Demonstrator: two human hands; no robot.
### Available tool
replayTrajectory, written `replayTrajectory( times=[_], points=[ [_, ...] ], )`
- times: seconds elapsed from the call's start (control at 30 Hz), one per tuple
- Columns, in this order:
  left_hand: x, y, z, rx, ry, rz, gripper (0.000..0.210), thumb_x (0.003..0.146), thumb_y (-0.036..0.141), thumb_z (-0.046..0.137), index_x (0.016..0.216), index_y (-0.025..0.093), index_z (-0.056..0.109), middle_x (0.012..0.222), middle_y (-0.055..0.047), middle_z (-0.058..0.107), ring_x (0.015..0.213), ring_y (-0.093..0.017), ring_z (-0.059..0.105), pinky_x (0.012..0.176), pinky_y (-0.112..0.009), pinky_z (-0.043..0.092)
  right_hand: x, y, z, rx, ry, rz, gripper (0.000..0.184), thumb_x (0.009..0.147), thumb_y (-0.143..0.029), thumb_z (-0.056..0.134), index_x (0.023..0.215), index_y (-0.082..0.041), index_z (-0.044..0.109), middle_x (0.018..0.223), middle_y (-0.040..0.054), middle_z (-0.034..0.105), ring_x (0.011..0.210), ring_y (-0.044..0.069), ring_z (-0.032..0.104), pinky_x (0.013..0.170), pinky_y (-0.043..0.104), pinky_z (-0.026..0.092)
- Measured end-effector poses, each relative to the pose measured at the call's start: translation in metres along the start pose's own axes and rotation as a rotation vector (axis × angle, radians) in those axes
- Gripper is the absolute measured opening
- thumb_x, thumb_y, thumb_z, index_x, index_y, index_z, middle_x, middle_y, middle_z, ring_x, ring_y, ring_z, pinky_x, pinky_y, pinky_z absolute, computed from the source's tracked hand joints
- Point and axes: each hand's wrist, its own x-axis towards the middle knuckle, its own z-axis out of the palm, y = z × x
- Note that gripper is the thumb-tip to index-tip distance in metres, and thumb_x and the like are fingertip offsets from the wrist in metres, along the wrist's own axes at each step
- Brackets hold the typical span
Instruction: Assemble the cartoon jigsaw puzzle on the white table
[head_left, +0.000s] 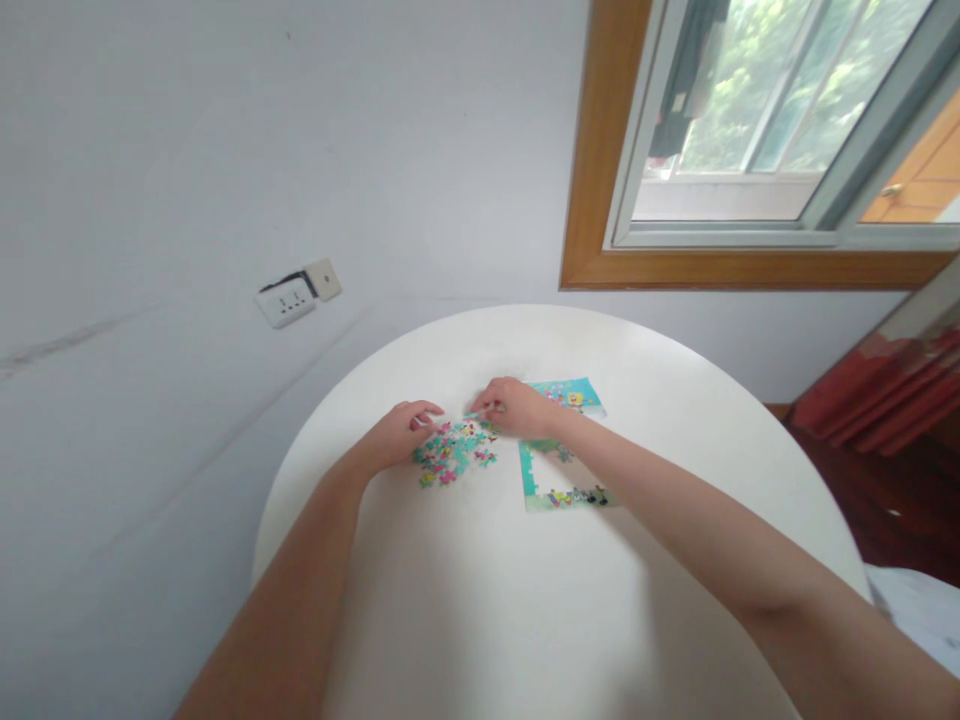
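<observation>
A loose pile of small jigsaw puzzle pieces (454,455), teal, pink and yellow, lies on the white table. At the pile's left edge is my left hand (401,432), its index finger and thumb apart and its other fingers loosely curled. My right hand (508,405) is at the pile's upper right, with its fingertips pinched together on a puzzle piece, mostly hidden by the fingers. Right of the pile lies a partly assembled puzzle frame (529,478), with cartoon figures along its lower edge. My right forearm covers part of it. Behind it, a teal picture sheet (589,392) is partly hidden by my right hand.
The round white table (450,620) stands close to a pale wall (420,150) with a power socket (286,302). A wood-framed window (600,268) is at the upper right. A red curtain (885,390) hangs at the far right.
</observation>
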Motion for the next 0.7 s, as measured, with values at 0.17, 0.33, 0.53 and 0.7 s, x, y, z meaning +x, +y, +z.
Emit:
replayTrajectory(
  times=[0.17, 0.33, 0.53, 0.7],
  points=[
    [-0.001, -0.004, 0.001, -0.042, 0.000, 0.007, 0.047, 0.072, 0.044, 0.051, 0.105, 0.013, 0.067, 0.089, -0.007, 0.065, 0.075, -0.020, 0.060, 0.071, -0.032, 0.050, 0.019, -0.014, 0.016, -0.088, -0.051, 0.018, 0.030, 0.084, -0.031, 0.061, 0.112, -0.026, 0.070, 0.112, 0.0103, 0.061, 0.108, 0.025, 0.052, 0.092, 0.036, 0.041],
    [-0.002, -0.006, 0.004, -0.038, 0.014, 0.031, 0.049, 0.075, 0.046, 0.051, 0.106, 0.012, 0.067, 0.091, -0.009, 0.064, 0.078, -0.021, 0.058, 0.076, -0.035, 0.050, 0.027, -0.022, 0.019, -0.136, -0.071, 0.039, 0.027, 0.082, -0.031, 0.059, 0.106, -0.027, 0.072, 0.110, 0.0116, 0.059, 0.109, 0.030, 0.050, 0.087, 0.042, 0.043],
    [-0.003, -0.007, 0.007, -0.029, 0.022, 0.078, 0.048, 0.077, 0.047, 0.052, 0.109, 0.015, 0.067, 0.094, -0.009, 0.062, 0.076, -0.019, 0.057, 0.077, -0.035, 0.049, 0.031, -0.029, 0.015, -0.145, -0.107, 0.053, 0.024, 0.080, -0.023, 0.056, 0.097, -0.022, 0.073, 0.107, 0.0126, 0.062, 0.106, 0.029, 0.053, 0.085, 0.041, 0.044],
    [0.000, -0.008, 0.010, -0.014, 0.027, 0.097, 0.047, 0.077, 0.052, 0.054, 0.103, 0.017, 0.071, 0.091, -0.008, 0.062, 0.076, -0.019, 0.056, 0.079, -0.034, 0.048, 0.030, -0.024, 0.019, -0.109, -0.099, 0.076, 0.027, 0.079, -0.023, 0.057, 0.103, -0.022, 0.070, 0.111, 0.0120, 0.062, 0.107, 0.028, 0.054, 0.085, 0.039, 0.044]
  ],
)
